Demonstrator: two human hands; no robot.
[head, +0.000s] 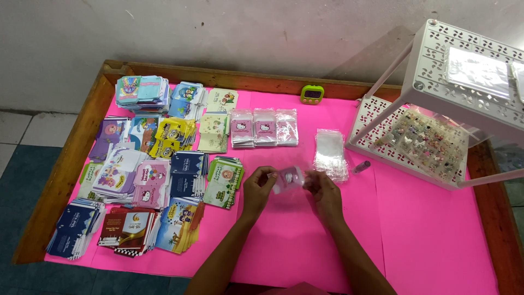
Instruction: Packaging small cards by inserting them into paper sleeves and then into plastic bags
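Spanning both hands (292, 186): clear packet (288, 178).

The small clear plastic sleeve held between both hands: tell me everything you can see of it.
The small clear plastic sleeve is glossy and see-through, with a pale pinkish card showing inside. It is tilted, lifted above the pink table cover, pinched by the left hand at one end and the right hand at the other.

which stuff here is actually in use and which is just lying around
In use: left hand, right hand, small clear bag, stack of clear bags.
Lying about: card stacks, green timer, white rack, pink-printed packets.
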